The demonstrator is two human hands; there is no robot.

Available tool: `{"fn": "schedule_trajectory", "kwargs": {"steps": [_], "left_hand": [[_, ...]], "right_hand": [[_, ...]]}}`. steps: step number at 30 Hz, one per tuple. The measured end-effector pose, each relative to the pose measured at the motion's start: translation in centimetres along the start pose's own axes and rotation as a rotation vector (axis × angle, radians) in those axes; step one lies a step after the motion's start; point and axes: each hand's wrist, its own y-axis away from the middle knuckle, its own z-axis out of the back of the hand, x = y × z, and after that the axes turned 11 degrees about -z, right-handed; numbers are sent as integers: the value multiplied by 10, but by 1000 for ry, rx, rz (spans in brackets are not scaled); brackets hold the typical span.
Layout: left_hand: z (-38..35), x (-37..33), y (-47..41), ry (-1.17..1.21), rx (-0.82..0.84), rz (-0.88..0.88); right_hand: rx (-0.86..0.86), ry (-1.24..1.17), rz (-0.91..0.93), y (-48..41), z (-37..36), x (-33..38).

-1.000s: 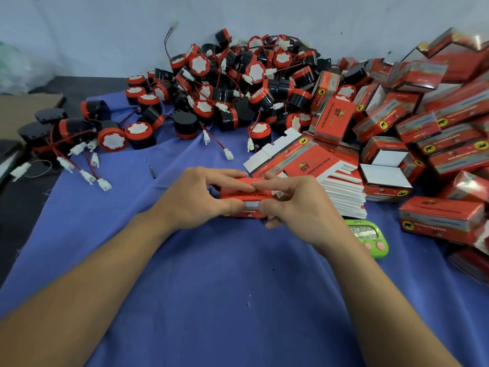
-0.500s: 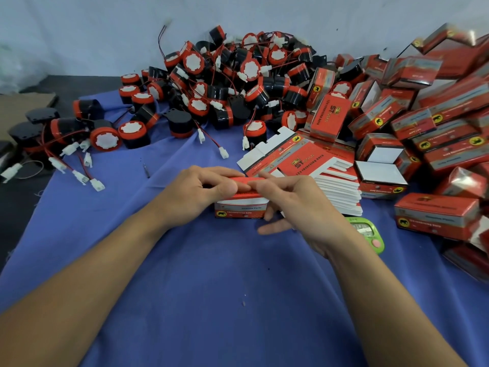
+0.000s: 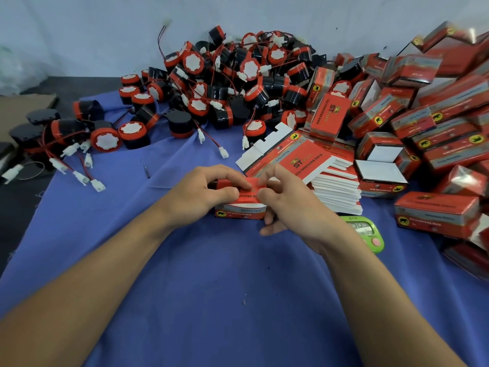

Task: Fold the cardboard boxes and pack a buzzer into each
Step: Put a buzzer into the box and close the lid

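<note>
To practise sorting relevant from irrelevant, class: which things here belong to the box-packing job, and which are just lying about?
Belong to the job:
red box, gripped by the left hand and the right hand
buzzer pile
stack of flat boxes
heap of folded boxes

Just lying about:
green device
small metal pin
brown cardboard sheet

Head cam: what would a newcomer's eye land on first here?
The heap of red-and-black buzzers with trailing wires fills the back centre of the blue cloth. Along the right, red cardboard boxes pile up. At centre, the left hand and right hand grip one red box.
</note>
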Motion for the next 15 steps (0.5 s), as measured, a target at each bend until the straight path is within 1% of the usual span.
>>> {"fn": "schedule_trajectory", "kwargs": {"steps": [3,5,6,8,10,15], "left_hand": [[-1,1,1,-53,6,-6],[-2,0,1,-57,4,8],[-2,0,2,-57,-1,11],[-2,0,2,-52,-6,16],[0,-1,2,-44,-5,18],[1,-1,1,-9,7,2]], "right_hand": [[-15,-18,82,7,4,-4],[-64,115,133,9,10,-5],[-95,170,143,8,12,-4],[-136,171,149,7,13,-4],[-149,151,155,7,11,-4],[-187,224,211,8,13,-3]]}}
